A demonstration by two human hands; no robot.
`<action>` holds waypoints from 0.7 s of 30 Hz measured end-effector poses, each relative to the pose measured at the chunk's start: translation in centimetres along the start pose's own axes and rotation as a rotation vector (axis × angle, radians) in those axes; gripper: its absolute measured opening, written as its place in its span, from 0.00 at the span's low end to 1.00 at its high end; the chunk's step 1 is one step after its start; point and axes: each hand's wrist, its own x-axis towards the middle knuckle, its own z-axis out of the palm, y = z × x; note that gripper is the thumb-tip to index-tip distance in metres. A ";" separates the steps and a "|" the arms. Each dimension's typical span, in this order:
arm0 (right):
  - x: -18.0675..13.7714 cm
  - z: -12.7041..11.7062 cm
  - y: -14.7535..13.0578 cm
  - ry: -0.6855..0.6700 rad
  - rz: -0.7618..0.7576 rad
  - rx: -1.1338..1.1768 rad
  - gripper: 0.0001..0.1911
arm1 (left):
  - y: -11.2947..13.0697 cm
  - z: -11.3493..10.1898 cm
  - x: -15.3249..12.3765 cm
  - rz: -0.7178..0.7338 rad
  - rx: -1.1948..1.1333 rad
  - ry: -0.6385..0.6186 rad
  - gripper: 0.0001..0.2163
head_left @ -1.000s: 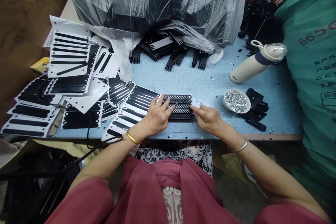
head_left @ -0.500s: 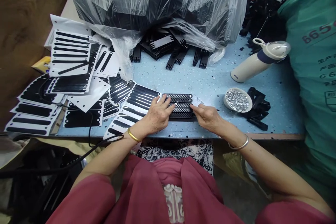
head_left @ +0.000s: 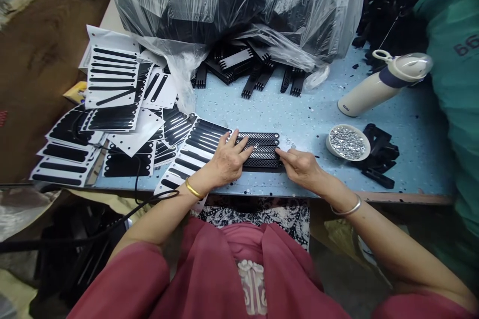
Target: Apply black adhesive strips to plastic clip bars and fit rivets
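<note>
Several black perforated strips (head_left: 262, 149) lie side by side near the front edge of the blue table (head_left: 292, 114). My left hand (head_left: 226, 159) rests on their left ends with the fingers stretched out flat. From the right, my right hand (head_left: 303, 167) touches the strips, its forefinger pointing at their right ends and the other fingers curled under. A white sheet with black strip-shaped stickers (head_left: 190, 152) lies partly under my left wrist.
White sticker sheets (head_left: 112, 94) are heaped on the left. A large clear plastic bag (head_left: 239, 5) with black comb parts (head_left: 258, 77) spilling out fills the back. A white bottle (head_left: 385, 82), a bowl of small shiny pieces (head_left: 348, 142) and black parts (head_left: 379, 154) are right. A person in green (head_left: 452, 84) stands right.
Both hands stay on the strips; the fingers of my left hand shift slightly over them. The view has shifted a little, so everything sits further right in the picture.
</note>
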 end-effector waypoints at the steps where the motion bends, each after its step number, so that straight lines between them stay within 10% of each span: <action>1: 0.0 0.0 0.0 0.000 -0.003 -0.003 0.19 | -0.1 -0.1 -0.3 -0.007 0.017 -0.003 0.22; 21: 0.4 -0.2 -0.3 0.053 -0.071 -0.033 0.16 | -2.2 0.7 -4.0 -0.140 -0.163 0.007 0.25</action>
